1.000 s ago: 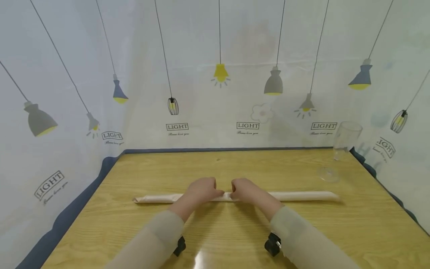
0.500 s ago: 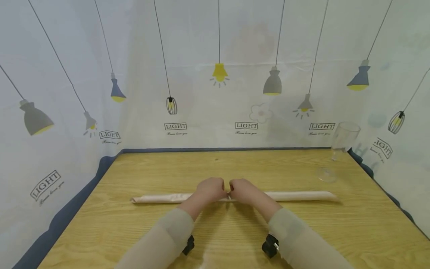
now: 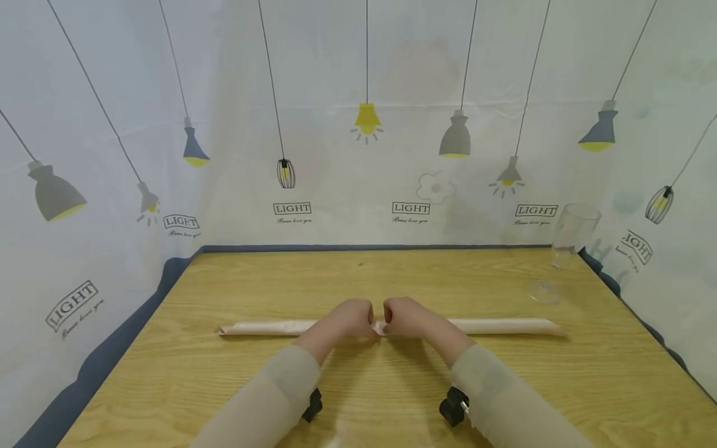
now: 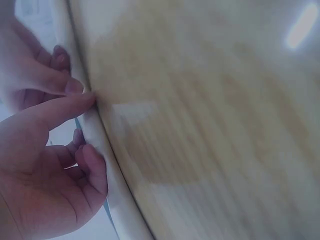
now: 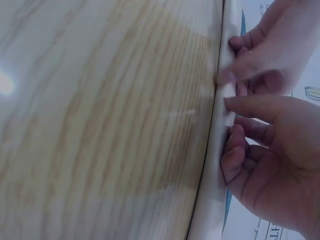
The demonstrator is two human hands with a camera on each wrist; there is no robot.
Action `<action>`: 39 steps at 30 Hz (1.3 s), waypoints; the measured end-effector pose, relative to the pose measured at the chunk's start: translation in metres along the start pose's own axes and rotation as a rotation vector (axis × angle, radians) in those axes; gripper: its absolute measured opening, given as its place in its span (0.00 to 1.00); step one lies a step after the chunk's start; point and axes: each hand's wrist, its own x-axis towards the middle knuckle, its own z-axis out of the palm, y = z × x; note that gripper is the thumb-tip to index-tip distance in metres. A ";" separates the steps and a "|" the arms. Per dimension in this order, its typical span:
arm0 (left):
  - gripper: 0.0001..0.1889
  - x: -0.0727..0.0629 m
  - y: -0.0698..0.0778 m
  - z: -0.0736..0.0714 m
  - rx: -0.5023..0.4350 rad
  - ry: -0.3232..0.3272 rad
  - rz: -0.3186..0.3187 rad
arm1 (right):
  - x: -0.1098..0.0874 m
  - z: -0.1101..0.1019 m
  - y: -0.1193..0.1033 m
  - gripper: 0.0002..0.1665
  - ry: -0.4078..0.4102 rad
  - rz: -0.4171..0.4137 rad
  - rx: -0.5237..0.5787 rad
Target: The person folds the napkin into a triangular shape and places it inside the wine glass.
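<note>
A pale pink cloth (image 3: 504,326), rolled into a long thin tube, lies crosswise on the table. My left hand (image 3: 348,318) grips the roll just left of its middle; in the left wrist view its thumb (image 4: 75,106) lies on the near side of the roll (image 4: 116,182), the other fingers curled on the far side. Close beside it, my right hand (image 3: 410,316) holds the roll in the same manner, its thumb (image 5: 245,106) on the cloth in the right wrist view. Only a narrow stretch of cloth shows between the hands.
A clear stemmed glass (image 3: 576,227) stands at the back right of the wooden table (image 3: 252,386). White curtains (image 3: 336,74) printed with lamps surround the table on the back and sides. Under each sleeve sits a black wrist mount (image 3: 455,407).
My left hand has slid right along the roll, close to the right hand. The two nearly met half a second ago and are now slightly apart. The right hand has barely shifted.
</note>
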 end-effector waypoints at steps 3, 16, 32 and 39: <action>0.25 -0.001 -0.001 0.001 -0.001 -0.018 0.022 | 0.000 0.000 0.001 0.11 -0.008 -0.004 -0.010; 0.17 0.009 -0.002 0.003 -0.001 0.000 -0.003 | 0.005 0.006 -0.001 0.14 0.070 0.009 -0.037; 0.11 0.005 -0.005 -0.006 -0.098 -0.040 -0.025 | 0.001 -0.005 -0.001 0.09 0.001 0.019 0.027; 0.12 0.003 -0.001 -0.008 -0.073 -0.042 -0.007 | 0.004 -0.010 -0.006 0.08 -0.037 0.030 0.003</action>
